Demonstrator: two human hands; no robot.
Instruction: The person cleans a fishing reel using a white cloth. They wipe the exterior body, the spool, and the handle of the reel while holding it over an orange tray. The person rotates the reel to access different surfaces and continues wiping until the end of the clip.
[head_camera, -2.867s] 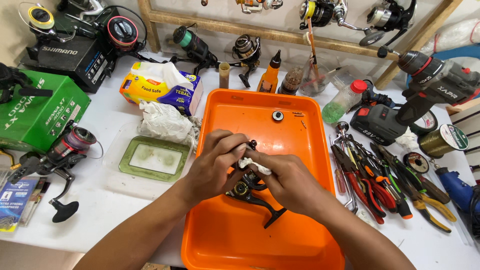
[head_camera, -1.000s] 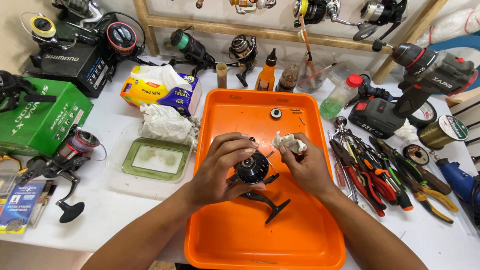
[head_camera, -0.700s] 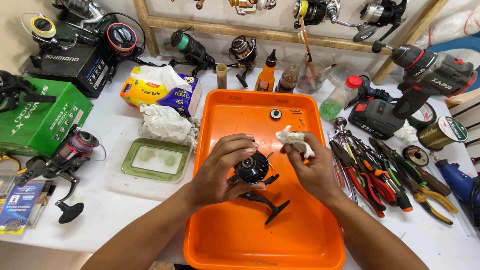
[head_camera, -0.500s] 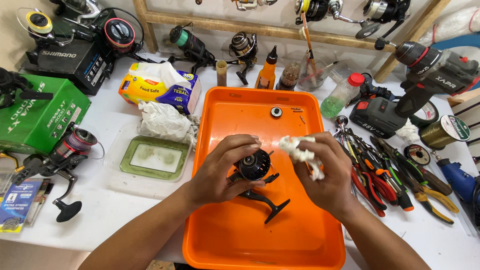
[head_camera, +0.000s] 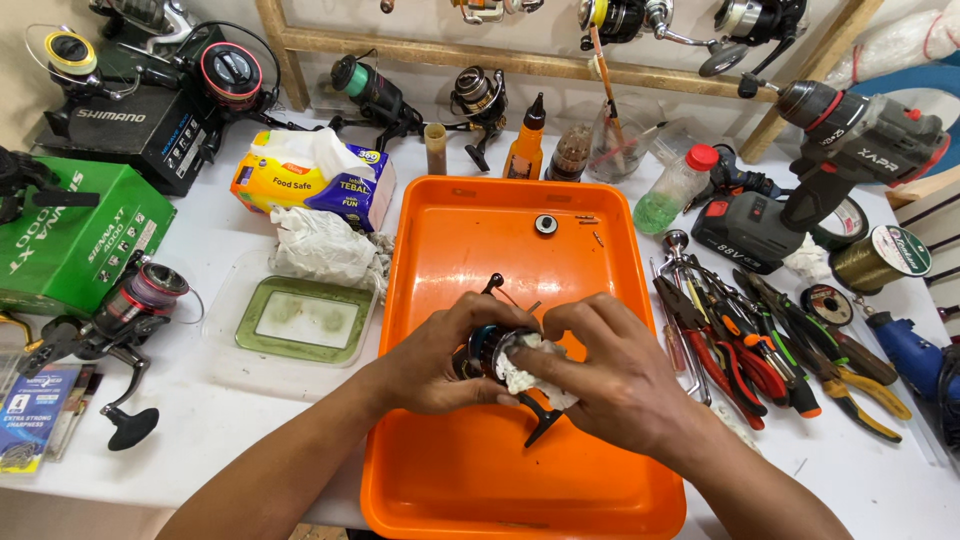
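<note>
The orange tray (head_camera: 470, 250) sits at the middle of the table (head_camera: 230, 420), reaching to its near edge, and over it both hands work on a dark spinning-reel body (head_camera: 487, 350). The left hand (head_camera: 440, 355) is closed round the reel; the right hand (head_camera: 600, 375) is curled, pressing a white tissue wad (head_camera: 522, 365) against it. The reel's black foot (head_camera: 540, 418) pokes down toward the tray floor.

The grip looks greasy work to me: the reel could slip and knock the tray. Shreds of tissue might snag inside the mechanism. A small round part (head_camera: 546, 224) and tiny bits lie loose near the tray's far edge; a jolt could send them rolling.

Toward the right edge, pliers and cutters (head_camera: 760, 350) crowd close to the right wrist, and a cordless drill (head_camera: 850, 140) stands behind. On the left, a green-lidded container (head_camera: 300, 320) and crumpled tissue (head_camera: 320, 245) lie near the left forearm.
</note>
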